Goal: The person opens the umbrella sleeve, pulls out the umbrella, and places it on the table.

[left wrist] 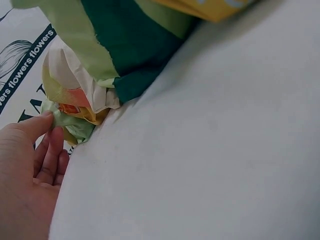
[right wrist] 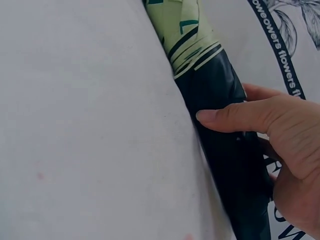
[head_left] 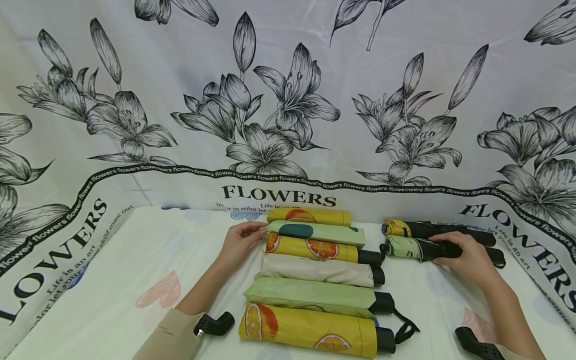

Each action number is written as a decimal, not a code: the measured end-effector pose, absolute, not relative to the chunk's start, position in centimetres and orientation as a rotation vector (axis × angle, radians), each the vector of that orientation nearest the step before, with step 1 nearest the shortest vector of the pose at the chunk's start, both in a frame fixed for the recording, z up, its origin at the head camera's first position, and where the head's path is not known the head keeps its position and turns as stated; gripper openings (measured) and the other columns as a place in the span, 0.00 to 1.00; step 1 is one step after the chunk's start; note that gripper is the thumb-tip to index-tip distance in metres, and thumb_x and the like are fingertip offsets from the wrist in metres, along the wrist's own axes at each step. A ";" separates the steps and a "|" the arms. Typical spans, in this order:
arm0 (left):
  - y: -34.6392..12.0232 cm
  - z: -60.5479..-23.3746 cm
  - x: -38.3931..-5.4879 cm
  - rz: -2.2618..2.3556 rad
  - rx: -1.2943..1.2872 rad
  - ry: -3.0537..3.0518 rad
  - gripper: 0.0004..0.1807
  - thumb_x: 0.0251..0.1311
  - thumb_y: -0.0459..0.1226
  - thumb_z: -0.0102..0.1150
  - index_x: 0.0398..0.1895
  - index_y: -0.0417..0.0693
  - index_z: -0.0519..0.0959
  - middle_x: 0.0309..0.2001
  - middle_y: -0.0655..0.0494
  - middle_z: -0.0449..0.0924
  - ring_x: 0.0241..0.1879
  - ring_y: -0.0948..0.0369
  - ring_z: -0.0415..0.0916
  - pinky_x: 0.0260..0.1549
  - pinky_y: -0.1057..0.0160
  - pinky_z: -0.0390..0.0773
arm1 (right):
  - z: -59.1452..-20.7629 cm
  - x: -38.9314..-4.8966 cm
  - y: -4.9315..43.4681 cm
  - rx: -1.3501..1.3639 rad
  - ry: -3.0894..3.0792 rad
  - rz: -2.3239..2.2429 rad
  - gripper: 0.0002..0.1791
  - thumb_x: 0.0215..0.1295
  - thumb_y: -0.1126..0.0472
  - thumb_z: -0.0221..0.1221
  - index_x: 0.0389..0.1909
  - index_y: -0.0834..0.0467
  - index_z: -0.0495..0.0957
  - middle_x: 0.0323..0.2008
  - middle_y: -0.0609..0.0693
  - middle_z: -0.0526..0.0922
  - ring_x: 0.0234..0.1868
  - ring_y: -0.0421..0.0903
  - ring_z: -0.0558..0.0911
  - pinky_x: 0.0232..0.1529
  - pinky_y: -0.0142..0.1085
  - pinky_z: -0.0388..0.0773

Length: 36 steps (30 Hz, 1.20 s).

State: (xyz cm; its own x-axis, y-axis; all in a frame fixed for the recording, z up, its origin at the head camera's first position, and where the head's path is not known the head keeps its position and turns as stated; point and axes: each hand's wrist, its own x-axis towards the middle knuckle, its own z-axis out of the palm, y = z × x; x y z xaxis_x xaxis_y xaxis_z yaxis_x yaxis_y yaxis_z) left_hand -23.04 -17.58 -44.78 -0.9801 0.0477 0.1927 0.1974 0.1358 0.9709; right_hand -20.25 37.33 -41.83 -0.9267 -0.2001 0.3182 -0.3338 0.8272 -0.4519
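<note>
In the head view my left hand [head_left: 243,239] pinches the left end of a light green umbrella sleeve [head_left: 330,233] with a dark green patch; no handle shows at its other end. The left wrist view has thumb and finger on that green fabric [left wrist: 75,124]. On the right, my right hand [head_left: 465,252] grips a folded umbrella [head_left: 407,248], green at one end and black along the rest. In the right wrist view the thumb lies across its black part [right wrist: 225,150]. Just behind it is a yellow-and-black folded umbrella [head_left: 418,228].
Behind the green sleeve lies a yellow orange-print sleeve [head_left: 252,217]. Nearer me, several sleeved umbrellas with black handles are lined up: yellow [head_left: 292,247], cream [head_left: 310,270], green [head_left: 310,296] and yellow [head_left: 306,330]. A flower-print cloth [head_left: 288,100] hangs behind the white bedding [head_left: 112,280].
</note>
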 end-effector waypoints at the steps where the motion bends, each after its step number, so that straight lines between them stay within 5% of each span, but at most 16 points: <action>1: -17.6 -44.7 -23.0 -1.976 -0.253 -2.277 0.13 0.68 0.27 0.66 0.53 0.27 0.84 0.43 0.35 0.87 0.35 0.67 0.82 0.40 0.73 0.82 | -41.7 -20.2 37.3 0.404 -2.763 0.750 0.29 0.46 0.70 0.80 0.53 0.63 0.85 0.55 0.71 0.81 0.60 0.76 0.72 0.54 0.73 0.67; 11: -17.6 -44.2 -22.8 -1.992 -0.238 -2.313 0.16 0.69 0.29 0.67 0.56 0.29 0.83 0.47 0.38 0.87 0.38 0.68 0.83 0.44 0.72 0.83 | -40.7 -19.4 37.3 0.274 -2.872 0.837 0.36 0.52 0.61 0.80 0.64 0.60 0.80 0.66 0.71 0.75 0.68 0.80 0.66 0.58 0.77 0.63; 23: -18.9 -43.1 -20.3 -2.013 -0.139 -2.397 0.32 0.71 0.32 0.64 0.77 0.39 0.68 0.65 0.31 0.74 0.43 0.65 0.85 0.46 0.70 0.82 | -39.0 -18.1 35.9 0.282 -2.806 0.863 0.32 0.62 0.60 0.75 0.66 0.61 0.78 0.66 0.71 0.75 0.67 0.79 0.67 0.58 0.76 0.64; 36: -17.8 -43.2 -18.9 -1.939 -0.249 -2.436 0.16 0.70 0.32 0.66 0.57 0.33 0.80 0.50 0.38 0.84 0.38 0.66 0.84 0.41 0.70 0.82 | -38.3 -16.6 29.5 0.378 -2.654 0.860 0.26 0.67 0.64 0.71 0.65 0.61 0.80 0.61 0.65 0.80 0.57 0.65 0.78 0.56 0.66 0.73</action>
State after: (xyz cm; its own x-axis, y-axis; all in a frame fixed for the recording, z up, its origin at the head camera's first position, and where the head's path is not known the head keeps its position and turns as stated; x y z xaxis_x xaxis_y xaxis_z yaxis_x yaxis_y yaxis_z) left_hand -18.92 -17.82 -43.16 -0.9871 0.1129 0.1133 0.1358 0.2164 0.9668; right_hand -16.59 29.52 -38.28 -0.9120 -0.1489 0.3821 -0.3446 0.7833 -0.5174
